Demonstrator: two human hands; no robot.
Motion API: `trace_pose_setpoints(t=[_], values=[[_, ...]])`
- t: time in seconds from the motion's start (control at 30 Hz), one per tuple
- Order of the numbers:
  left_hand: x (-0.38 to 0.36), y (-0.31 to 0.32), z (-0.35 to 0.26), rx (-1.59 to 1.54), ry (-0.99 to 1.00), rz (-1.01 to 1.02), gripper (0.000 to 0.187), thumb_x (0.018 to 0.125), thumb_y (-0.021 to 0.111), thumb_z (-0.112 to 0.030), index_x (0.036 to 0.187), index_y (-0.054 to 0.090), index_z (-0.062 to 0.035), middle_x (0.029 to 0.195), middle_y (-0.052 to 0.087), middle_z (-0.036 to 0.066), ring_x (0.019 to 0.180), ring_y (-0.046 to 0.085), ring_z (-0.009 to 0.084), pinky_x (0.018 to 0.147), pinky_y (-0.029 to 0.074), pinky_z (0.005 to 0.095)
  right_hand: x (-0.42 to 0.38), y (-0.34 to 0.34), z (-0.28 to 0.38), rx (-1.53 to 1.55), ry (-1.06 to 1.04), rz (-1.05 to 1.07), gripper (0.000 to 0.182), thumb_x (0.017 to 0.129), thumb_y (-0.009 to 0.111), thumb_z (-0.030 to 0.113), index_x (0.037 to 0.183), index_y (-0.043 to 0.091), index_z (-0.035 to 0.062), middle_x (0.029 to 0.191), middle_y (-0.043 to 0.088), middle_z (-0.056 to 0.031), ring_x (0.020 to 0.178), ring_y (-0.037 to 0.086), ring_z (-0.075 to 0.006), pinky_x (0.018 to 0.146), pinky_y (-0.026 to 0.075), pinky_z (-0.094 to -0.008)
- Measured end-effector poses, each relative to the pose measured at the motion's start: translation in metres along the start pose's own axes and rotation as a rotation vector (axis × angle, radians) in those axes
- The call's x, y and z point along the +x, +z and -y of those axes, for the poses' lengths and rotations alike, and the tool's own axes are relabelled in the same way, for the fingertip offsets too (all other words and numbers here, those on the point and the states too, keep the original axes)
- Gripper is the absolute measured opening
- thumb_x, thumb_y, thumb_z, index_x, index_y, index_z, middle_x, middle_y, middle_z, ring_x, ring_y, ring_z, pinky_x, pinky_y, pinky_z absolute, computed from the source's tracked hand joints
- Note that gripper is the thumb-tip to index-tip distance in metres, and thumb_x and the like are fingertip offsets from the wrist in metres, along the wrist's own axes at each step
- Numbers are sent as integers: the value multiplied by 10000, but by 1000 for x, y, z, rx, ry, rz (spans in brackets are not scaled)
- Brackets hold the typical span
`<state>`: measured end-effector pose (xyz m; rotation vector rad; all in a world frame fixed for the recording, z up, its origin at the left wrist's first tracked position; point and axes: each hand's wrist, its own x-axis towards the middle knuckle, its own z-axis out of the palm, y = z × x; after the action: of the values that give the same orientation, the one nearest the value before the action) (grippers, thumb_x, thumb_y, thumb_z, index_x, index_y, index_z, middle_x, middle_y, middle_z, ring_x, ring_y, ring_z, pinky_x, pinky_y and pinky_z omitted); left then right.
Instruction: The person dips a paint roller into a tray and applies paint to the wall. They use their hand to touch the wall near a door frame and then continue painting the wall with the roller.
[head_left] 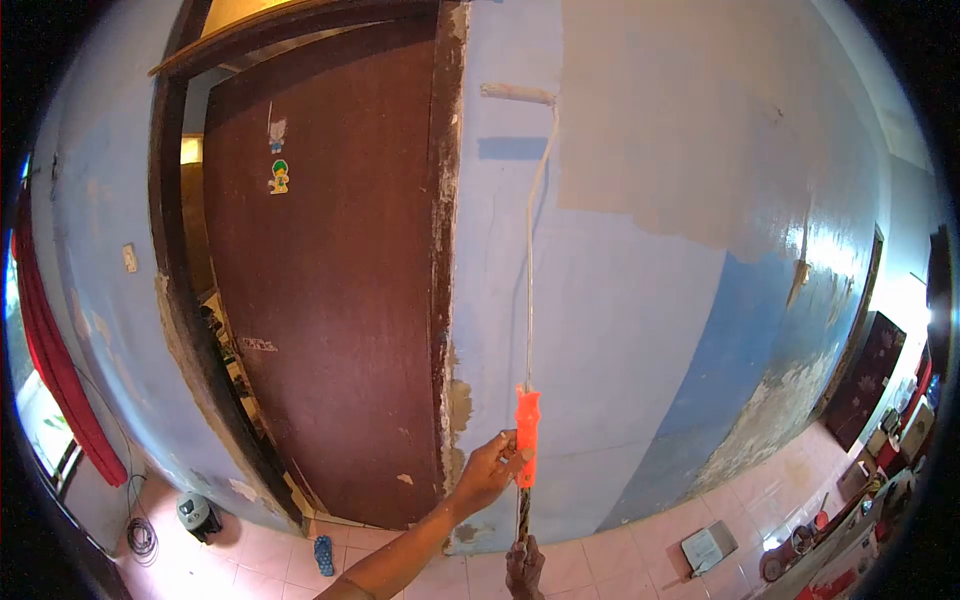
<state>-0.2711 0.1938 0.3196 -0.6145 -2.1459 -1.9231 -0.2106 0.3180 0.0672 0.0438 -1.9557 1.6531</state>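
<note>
A paint roller with a long thin wire frame stands upright in front of the wall. Its roller head is high up near the door frame, close to the wall, its shadow falling just below. My left hand is closed on the orange handle with thumb and fingers. Lower down, my right hand wraps round the dark pole that runs into the handle's bottom end. Behind the roller, the light blue wall carries a greyish-beige painted area at upper right.
A brown door with stickers stands ajar to the left. On the tiled floor are a blue sandal, a grey-and-black appliance, a coiled cable and a pale tray. Clutter lines the right side. A red curtain hangs far left.
</note>
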Motion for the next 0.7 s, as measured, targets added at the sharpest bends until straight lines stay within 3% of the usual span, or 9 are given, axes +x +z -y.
trace_pose_setpoints(t=[0.07, 0.1, 0.17, 0.3, 0.4, 0.5, 0.57, 0.63, 0.7], values=[[9, -6, 2, 48, 29, -8, 349, 941, 609, -257, 1183, 544, -15, 882, 598, 30, 768, 544, 98, 698, 483, 277, 15, 1, 27, 165, 60, 125, 411, 945, 540, 466, 829, 441, 84, 537, 374, 35, 435, 346, -64, 407, 286, -231], [14, -9, 2, 71, 49, -24, 346, 944, 604, -261, 1182, 548, -16, 875, 597, 36, 764, 548, 100, 692, 482, 279, 17, 5, 16, 164, 59, 129, 411, 945, 540, 466, 829, 441, 84, 537, 374, 35, 435, 346, -64, 407, 286, -231], [22, -14, 2, 93, 70, -43, 343, 947, 599, -265, 1180, 551, -18, 867, 597, 42, 760, 551, 102, 687, 482, 281, 25, 17, 3, 554, 269, 142, 399, 946, 550, 447, 835, 440, 79, 567, 387, 42, 470, 350, -68, 431, 286, -244], [36, -21, -11, 108, 128, -62, 348, 958, 579, -274, 1182, 546, -10, 842, 560, 26, 735, 517, 101, 666, 454, 275, 43, 24, 33, 356, 122, 146, 371, 954, 553, 412, 835, 433, 82, 583, 375, 50, 483, 335, -67, 435, 276, -247], [54, -30, -17, 155, 191, -72, 367, 964, 572, -276, 1203, 526, -1, 818, 526, 6, 710, 475, 88, 645, 425, 265, 62, 31, 42, 81, 13, 194, 430, 993, 439, 426, 816, 444, 34, 546, 457, -25, 440, 426, -147, 424, 328, -312], [67, -36, -31, 179, 256, -98, 380, 965, 571, -273, 1226, 521, -1, 817, 530, 9, 702, 477, 89, 637, 427, 267, 78, 47, 46, 205, -12, 135, 403, 988, 464, 413, 838, 460, 39, 561, 469, -15, 449, 424, -140, 432, 334, -291], [71, -39, -37, 160, 269, -108, 387, 965, 571, -269, 1242, 517, -3, 821, 534, 10, 704, 479, 89, 638, 430, 265, 88, 55, 48, 696, 313, 101, 372, 990, 474, 386, 862, 469, 37, 611, 488, -8, 502, 449, -105, 449, 345, -254], [74, -45, -40, 138, 199, -72, 453, 954, 580, -275, 1314, 479, -19, 894, 605, 65, 766, 578, 139, 693, 496, 298, 91, 54, 60, 648, 196, 134, 366, 988, 481, 382, 870, 472, 35, 645, 495, -9, 535, 457, -87, 459, 352, -237], [79, -59, -37, 136, 247, -59, 446, 951, 583, -262, 1317, 484, -28, 902, 613, 72, 770, 583, 141, 697, 499, 297, 93, 49, 69, 596, 78, 165, 361, 986, 488, 377, 877, 474, 33, 679, 501, -10, 568, 466, -69, 469, 360, -220]])
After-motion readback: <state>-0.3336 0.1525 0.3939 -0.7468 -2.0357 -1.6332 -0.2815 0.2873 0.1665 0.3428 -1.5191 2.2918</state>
